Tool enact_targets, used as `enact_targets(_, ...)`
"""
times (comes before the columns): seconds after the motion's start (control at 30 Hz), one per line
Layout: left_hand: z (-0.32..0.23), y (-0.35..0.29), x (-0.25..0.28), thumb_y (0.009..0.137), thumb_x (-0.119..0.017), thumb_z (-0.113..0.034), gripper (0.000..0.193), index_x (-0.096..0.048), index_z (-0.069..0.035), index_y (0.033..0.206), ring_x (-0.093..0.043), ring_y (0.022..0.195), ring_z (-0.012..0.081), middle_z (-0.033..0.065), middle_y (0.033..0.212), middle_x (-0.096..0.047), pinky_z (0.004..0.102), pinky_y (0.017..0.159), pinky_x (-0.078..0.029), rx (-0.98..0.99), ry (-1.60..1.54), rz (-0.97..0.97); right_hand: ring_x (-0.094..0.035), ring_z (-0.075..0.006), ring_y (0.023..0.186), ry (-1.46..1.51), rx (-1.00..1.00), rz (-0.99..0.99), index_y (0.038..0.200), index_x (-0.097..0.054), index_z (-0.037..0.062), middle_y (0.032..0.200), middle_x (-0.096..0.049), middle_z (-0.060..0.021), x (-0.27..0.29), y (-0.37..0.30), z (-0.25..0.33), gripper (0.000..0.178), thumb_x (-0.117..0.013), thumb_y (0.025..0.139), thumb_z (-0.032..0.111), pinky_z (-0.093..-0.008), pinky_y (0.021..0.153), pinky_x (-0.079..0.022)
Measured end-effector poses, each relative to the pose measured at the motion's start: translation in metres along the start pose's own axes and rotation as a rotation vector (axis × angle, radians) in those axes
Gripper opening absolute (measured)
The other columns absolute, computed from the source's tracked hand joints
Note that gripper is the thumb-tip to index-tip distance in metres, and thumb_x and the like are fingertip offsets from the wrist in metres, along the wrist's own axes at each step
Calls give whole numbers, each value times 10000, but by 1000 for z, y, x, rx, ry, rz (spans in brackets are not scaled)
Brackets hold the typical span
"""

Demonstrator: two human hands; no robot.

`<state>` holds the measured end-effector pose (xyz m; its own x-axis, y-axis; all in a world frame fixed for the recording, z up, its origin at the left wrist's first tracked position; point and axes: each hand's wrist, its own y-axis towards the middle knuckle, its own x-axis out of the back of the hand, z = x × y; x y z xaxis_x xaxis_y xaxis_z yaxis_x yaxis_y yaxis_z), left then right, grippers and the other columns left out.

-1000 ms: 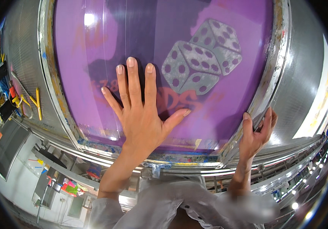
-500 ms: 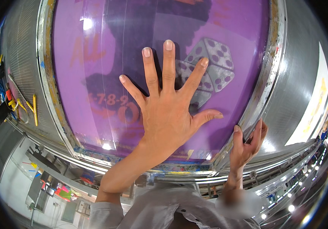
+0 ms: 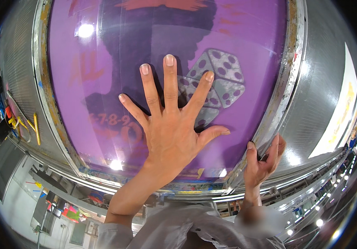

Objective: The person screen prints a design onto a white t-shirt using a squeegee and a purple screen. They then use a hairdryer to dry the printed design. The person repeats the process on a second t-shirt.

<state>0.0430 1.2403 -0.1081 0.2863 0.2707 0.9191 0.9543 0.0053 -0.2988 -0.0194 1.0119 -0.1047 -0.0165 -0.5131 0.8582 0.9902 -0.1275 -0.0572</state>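
The screen (image 3: 245,124), a purple mesh in a metal frame (image 3: 295,70), lies right in front of the person, over the grey desk (image 3: 321,83). The left hand (image 3: 168,133) is laid out over the mesh with all 5 fingers spread wide, partly covering a print of 2 dice (image 3: 228,76); whether it presses or only skims, I cannot tell. The right hand (image 3: 261,166) is at the frame's lower right side, thumb and bent fingers apart and seemingly hooked about the edge; how firm that hold is does not show. The step in hand looks like feeling over the mesh while steadying the frame, and the next move seems to call for a flat, light palm. The left hand and 2 bright patches of glare at the left hide some of the mesh. Farther out, a white sheet (image 3: 336,118) lies to the right, and a yellow tool (image 3: 36,129) lies at the left, well apart from both hands.
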Motion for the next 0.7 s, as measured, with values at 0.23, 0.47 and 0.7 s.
enact_targets(0.23,-2,1,-2,683,-552,-889,1011,-447,-321,1513,7,1477,569,263,1642,-100,875,958,-20,-4,21,-18,-524,-319,1077,-26,20,13,1360,-491,-65,1178,-494,-178,2,2,2,708,-749,715,72,-455,863,-444)
enact_targets(0.47,-2,-1,-2,673,-592,-873,1020,-439,-320,1517,12,1475,571,266,1641,-96,868,966,-22,-6,26,-25,-522,-329,1075,-28,25,35,1364,-482,-68,1195,-481,-186,4,1,1,726,-758,709,77,-448,874,-440)
enact_targets(0.7,-8,2,15,668,-543,-909,1044,-416,-332,1529,50,1460,602,319,1627,-45,881,941,-30,17,-51,-21,-506,-360,1109,18,-16,45,1378,-470,-63,1229,-475,-199,5,0,3,723,-751,720,43,-476,921,-420)
